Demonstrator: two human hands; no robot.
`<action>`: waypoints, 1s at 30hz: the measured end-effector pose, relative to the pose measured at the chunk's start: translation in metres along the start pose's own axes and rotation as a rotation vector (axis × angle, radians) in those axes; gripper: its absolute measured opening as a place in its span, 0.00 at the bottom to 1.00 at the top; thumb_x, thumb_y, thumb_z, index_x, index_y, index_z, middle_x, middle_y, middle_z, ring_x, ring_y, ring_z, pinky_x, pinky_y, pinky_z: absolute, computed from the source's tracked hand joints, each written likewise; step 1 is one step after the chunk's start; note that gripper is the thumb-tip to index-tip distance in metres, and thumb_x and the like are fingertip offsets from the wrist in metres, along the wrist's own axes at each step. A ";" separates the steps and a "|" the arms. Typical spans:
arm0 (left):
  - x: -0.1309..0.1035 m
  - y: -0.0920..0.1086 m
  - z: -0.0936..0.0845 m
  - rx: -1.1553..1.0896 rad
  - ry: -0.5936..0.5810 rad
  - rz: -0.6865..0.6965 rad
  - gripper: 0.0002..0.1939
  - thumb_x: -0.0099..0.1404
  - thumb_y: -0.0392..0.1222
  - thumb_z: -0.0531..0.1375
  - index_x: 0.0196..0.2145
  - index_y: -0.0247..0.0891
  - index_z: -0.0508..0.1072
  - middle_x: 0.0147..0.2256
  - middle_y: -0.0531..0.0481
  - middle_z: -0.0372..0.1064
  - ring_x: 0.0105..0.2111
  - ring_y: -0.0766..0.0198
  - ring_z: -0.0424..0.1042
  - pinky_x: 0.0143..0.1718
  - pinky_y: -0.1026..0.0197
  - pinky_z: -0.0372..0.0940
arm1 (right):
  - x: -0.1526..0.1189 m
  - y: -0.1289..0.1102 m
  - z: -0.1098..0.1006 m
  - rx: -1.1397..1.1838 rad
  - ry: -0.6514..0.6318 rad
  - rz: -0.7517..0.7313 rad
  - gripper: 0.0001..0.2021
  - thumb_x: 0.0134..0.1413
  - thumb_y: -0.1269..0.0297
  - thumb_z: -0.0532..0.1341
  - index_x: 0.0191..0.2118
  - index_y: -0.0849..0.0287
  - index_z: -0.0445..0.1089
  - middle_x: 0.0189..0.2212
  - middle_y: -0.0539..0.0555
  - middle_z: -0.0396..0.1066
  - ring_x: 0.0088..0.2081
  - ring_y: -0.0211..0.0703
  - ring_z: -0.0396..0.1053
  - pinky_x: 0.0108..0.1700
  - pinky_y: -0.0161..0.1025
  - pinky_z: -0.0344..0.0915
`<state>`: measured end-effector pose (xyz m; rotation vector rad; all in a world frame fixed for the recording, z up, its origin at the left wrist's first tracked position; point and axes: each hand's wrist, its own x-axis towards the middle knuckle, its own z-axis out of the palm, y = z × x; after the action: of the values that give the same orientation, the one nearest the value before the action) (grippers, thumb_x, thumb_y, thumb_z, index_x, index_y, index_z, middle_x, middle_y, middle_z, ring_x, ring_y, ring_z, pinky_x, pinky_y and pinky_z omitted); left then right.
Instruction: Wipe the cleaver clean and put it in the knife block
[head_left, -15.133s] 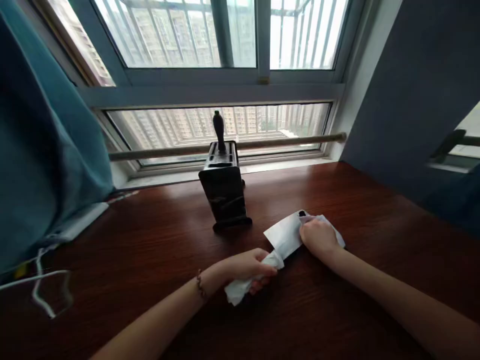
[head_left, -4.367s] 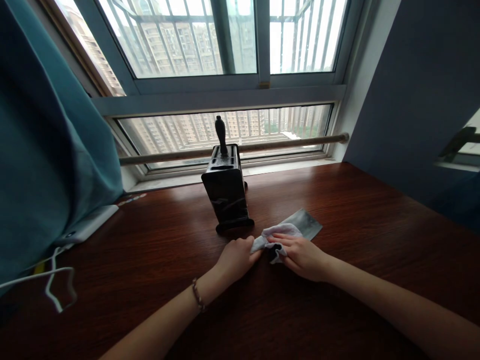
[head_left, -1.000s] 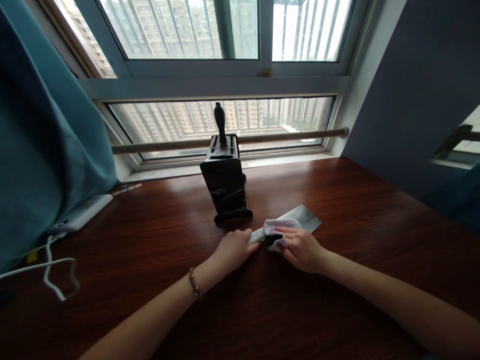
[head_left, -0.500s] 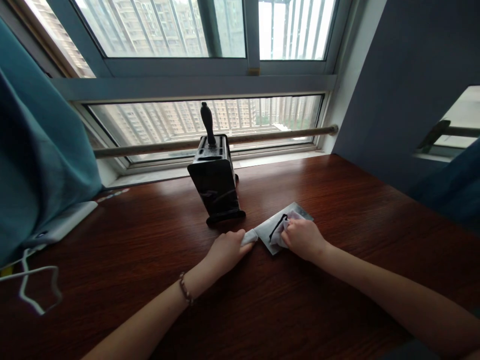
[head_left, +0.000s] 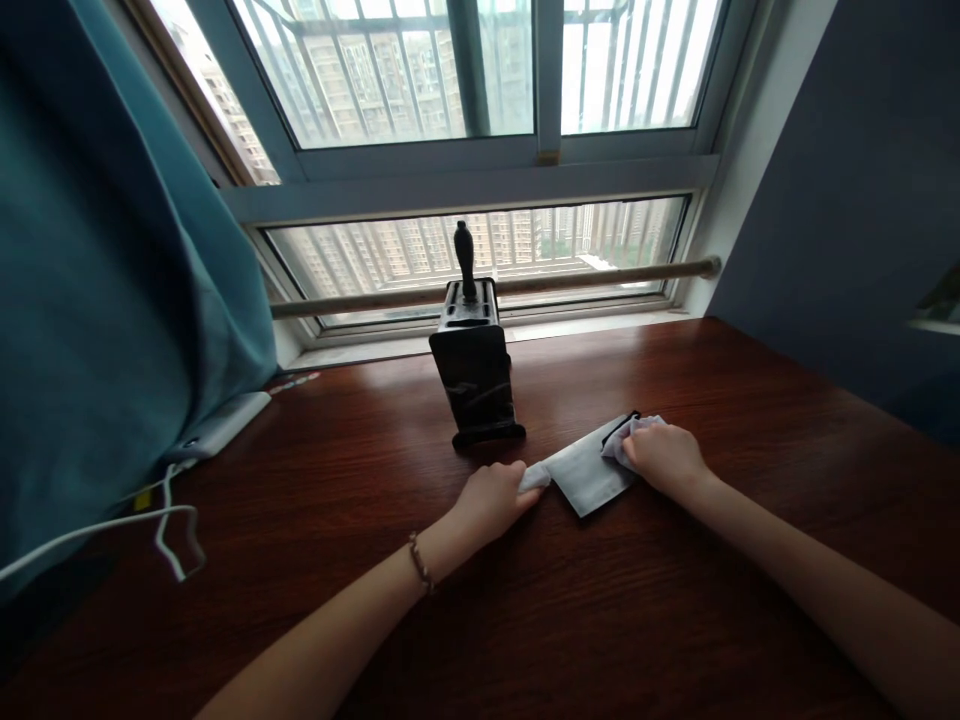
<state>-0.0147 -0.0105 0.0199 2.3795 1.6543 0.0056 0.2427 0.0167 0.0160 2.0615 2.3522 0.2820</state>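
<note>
A cleaver with a wide silvery blade [head_left: 589, 473] lies low over the brown table. My left hand [head_left: 491, 497] is closed round its pale handle [head_left: 534, 478]. In my right hand [head_left: 664, 455] is a bunched whitish cloth [head_left: 619, 440], pressed on the far right end of the blade. A dark edge or strip shows beside the cloth near the blade's tip. Behind my left hand stands a black knife block [head_left: 476, 380] with a dark-handled tool [head_left: 465, 258] upright in it.
The brown wooden table [head_left: 600, 610] reaches to the window ledge. At the left are a white power strip [head_left: 225, 425], a looped white cable [head_left: 166, 515] and a teal curtain [head_left: 112, 250]. A rail [head_left: 600, 278] crosses the window.
My right hand has slid the cloth from the middle of the blade toward its far right end. The view has shifted, so the knife block and window appear farther right.
</note>
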 end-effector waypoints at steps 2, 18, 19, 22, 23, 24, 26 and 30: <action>0.000 0.000 0.000 0.006 -0.002 0.000 0.19 0.66 0.56 0.51 0.35 0.37 0.70 0.32 0.44 0.73 0.33 0.54 0.73 0.30 0.60 0.60 | -0.003 -0.004 0.001 -0.017 0.000 -0.049 0.18 0.60 0.68 0.49 0.30 0.67 0.74 0.29 0.64 0.74 0.32 0.60 0.73 0.28 0.47 0.66; -0.002 0.000 0.001 0.009 0.063 0.025 0.15 0.66 0.53 0.53 0.33 0.38 0.68 0.30 0.44 0.73 0.31 0.52 0.74 0.26 0.60 0.57 | -0.034 -0.033 -0.003 0.585 0.204 -0.861 0.10 0.57 0.69 0.53 0.38 0.64 0.70 0.44 0.60 0.72 0.48 0.49 0.69 0.54 0.42 0.63; -0.002 -0.001 0.001 0.010 0.062 0.027 0.15 0.66 0.53 0.53 0.33 0.38 0.68 0.30 0.44 0.73 0.31 0.52 0.74 0.26 0.60 0.57 | -0.034 -0.033 -0.002 0.587 0.204 -0.851 0.10 0.56 0.69 0.53 0.38 0.64 0.70 0.44 0.60 0.72 0.48 0.49 0.69 0.54 0.42 0.63; -0.001 -0.002 0.003 0.013 0.060 0.043 0.14 0.66 0.52 0.53 0.33 0.39 0.68 0.29 0.45 0.73 0.30 0.52 0.74 0.25 0.60 0.55 | -0.033 -0.032 -0.003 0.563 0.189 -0.759 0.08 0.55 0.69 0.54 0.33 0.63 0.70 0.39 0.57 0.74 0.42 0.47 0.71 0.49 0.40 0.65; 0.000 -0.002 0.004 0.016 0.059 0.048 0.14 0.66 0.52 0.53 0.33 0.39 0.67 0.29 0.45 0.73 0.30 0.52 0.74 0.25 0.60 0.55 | -0.033 -0.032 -0.005 0.529 0.181 -0.711 0.08 0.55 0.69 0.54 0.31 0.63 0.69 0.36 0.56 0.74 0.40 0.47 0.72 0.47 0.41 0.66; 0.000 -0.002 0.005 0.021 0.057 0.049 0.14 0.66 0.52 0.53 0.33 0.39 0.67 0.29 0.46 0.73 0.30 0.52 0.74 0.25 0.60 0.55 | -0.033 -0.031 -0.007 0.478 0.172 -0.653 0.09 0.55 0.68 0.53 0.29 0.62 0.69 0.34 0.56 0.74 0.38 0.47 0.72 0.45 0.41 0.67; 0.001 -0.003 0.007 0.034 0.056 0.042 0.14 0.65 0.52 0.53 0.32 0.39 0.67 0.29 0.46 0.73 0.29 0.52 0.73 0.24 0.60 0.54 | -0.031 -0.031 -0.011 0.346 0.139 -0.507 0.12 0.57 0.67 0.52 0.27 0.62 0.69 0.30 0.55 0.73 0.35 0.49 0.72 0.40 0.42 0.67; 0.002 -0.004 0.009 0.045 0.067 0.043 0.14 0.66 0.53 0.53 0.32 0.40 0.67 0.28 0.47 0.73 0.29 0.52 0.73 0.24 0.59 0.53 | -0.025 -0.026 -0.017 0.096 0.030 -0.178 0.17 0.58 0.64 0.49 0.28 0.64 0.73 0.29 0.60 0.73 0.32 0.53 0.72 0.31 0.42 0.65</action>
<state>-0.0165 -0.0087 0.0101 2.4730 1.6493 0.0566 0.2186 -0.0134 0.0266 1.8799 2.5940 0.2023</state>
